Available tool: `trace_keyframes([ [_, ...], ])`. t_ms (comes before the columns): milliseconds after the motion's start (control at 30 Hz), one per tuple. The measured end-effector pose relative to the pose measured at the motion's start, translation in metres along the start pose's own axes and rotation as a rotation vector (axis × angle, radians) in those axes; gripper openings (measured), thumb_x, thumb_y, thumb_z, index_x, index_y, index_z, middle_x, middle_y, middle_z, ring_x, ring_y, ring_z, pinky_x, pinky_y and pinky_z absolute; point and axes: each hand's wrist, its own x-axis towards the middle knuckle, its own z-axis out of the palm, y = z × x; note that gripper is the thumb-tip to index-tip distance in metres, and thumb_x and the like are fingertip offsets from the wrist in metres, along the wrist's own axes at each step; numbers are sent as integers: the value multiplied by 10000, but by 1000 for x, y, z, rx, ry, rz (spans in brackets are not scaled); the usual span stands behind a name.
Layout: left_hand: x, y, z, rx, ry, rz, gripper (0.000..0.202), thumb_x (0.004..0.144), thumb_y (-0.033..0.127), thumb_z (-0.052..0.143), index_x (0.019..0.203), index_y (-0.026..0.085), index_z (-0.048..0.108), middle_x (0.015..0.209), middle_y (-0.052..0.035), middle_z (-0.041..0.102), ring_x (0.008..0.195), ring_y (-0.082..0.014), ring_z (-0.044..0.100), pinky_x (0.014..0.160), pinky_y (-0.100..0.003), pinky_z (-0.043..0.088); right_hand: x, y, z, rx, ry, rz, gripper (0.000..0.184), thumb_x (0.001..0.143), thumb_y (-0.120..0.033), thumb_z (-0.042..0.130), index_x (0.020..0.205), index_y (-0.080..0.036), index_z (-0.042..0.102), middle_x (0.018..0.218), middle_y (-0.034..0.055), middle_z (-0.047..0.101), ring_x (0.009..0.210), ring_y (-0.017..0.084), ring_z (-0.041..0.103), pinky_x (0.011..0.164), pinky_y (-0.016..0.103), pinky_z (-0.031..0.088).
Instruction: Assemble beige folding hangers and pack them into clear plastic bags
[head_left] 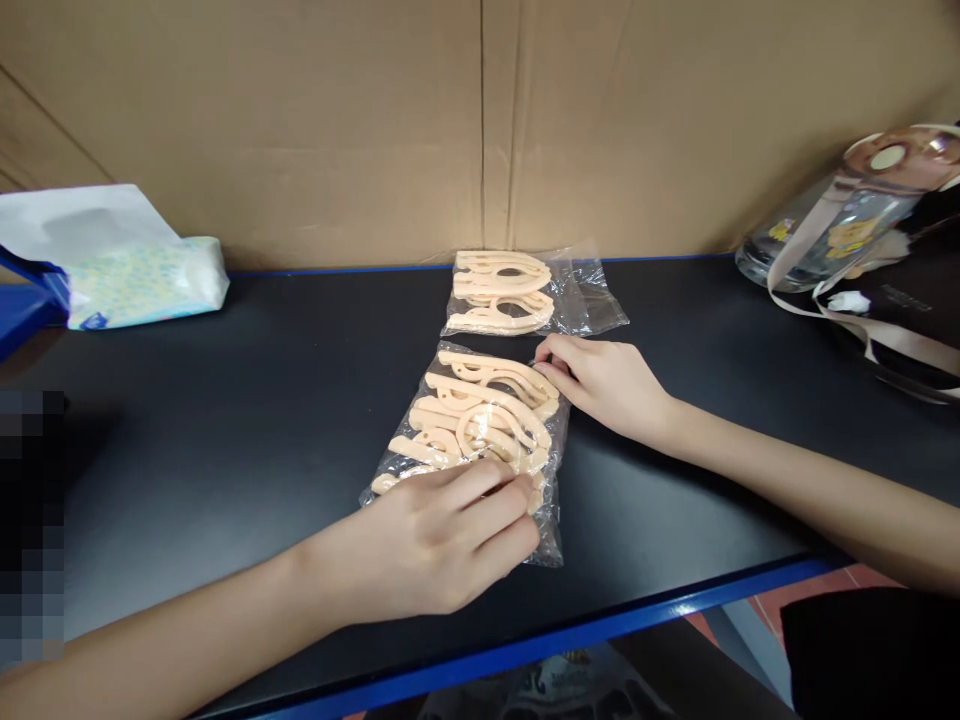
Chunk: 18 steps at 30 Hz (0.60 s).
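A person's two bare hands worked over a clear plastic bag (550, 540) of cream-coloured, hanger-like pieces (487, 397) at the middle of a black tabletop (262, 400). The left hand (450, 535) lay across the bag's near end, its fingers bent together and pointing right, covering some of the pieces; whether the fingertips gripped the film could not be told, as the hand's back hid them. The right hand (607, 385) reached in from the right with its fingers curled and the thumb close to the index finger, at the bag's far right corner; whether they pinched the plastic there was too small to tell. Just beyond, near the right hand's fingertips, a second clear bag (585, 295) held more of the same pieces at its left side, its loose film spread to the right, close to a brown cardboard panel (337, 130) that stood along the back. A soft pack (150, 285) with a white sheet (82, 225) rising over it sat at the far left. At the far right, a clear bottle (862, 225) with a pinkish lid and a pale strap (817, 225) leaned beside a dark item (915, 290). A blue edge (480, 665) ran along the table's near side.
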Motion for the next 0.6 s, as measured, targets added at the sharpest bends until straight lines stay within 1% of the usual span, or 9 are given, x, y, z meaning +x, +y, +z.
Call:
trace_keyframes([
  [100,-4,2,2,23,8,9,197,914,210,524,803,158,678,1016,-42,745,898,-189,674,822,-308,561,-1,1,3,-27,83,-76,174,1000,-273,446,998,-190,600,1012,49,671,783,177,631,602,281,401],
  [133,-5,3,3,39,18,12,210,920,256,531,814,158,683,1019,-47,748,946,-200,669,858,-321,553,-1,1,4,-36,99,-114,194,1007,-268,431,994,-183,605,1015,59,663,817,183,629,636,285,425],
  [200,-8,3,4,79,26,39,238,932,326,554,857,150,696,1034,-62,750,1053,-215,647,947,-343,521,1,3,4,-53,91,-201,270,1029,-251,367,973,-173,620,969,73,658,861,195,614,734,300,462],
  [267,-9,1,6,127,14,89,236,933,331,586,958,129,705,1055,-75,748,1134,-228,619,1035,-370,467,2,4,3,-53,57,-288,349,1042,-237,299,960,-164,630,929,83,658,869,206,594,816,324,473],
  [333,-9,-3,8,148,-34,108,296,949,320,570,1125,108,677,1166,-83,722,1201,-234,588,1115,-389,392,1,4,2,-6,38,-335,374,1047,-252,283,953,-156,632,919,85,656,855,207,579,839,337,478],
  [400,-9,-8,11,117,-123,57,443,972,374,513,1304,89,588,1362,-95,623,1305,-241,520,1183,-386,291,0,4,1,75,37,-333,357,1046,-294,317,950,-150,629,921,83,649,869,207,576,845,340,487],
  [467,-9,-12,13,52,-209,-16,580,973,457,468,1403,69,498,1499,-114,484,1400,-249,425,1222,-367,189,-2,3,1,135,40,-298,334,1037,-325,364,941,-144,629,950,89,638,906,208,577,859,341,493],
  [533,-9,-14,15,11,-255,-52,658,959,501,461,1439,51,451,1536,-141,418,1442,-269,365,1233,-364,125,-4,2,1,156,48,-282,313,1028,-318,390,936,-140,630,1007,104,627,949,213,580,879,348,497],
  [600,-10,-15,15,-4,-281,-53,682,960,515,440,1449,40,433,1543,-160,395,1453,-281,344,1232,-359,87,-4,2,2,160,55,-291,301,1025,-304,391,935,-144,630,1037,111,626,962,216,585,884,359,504],
])
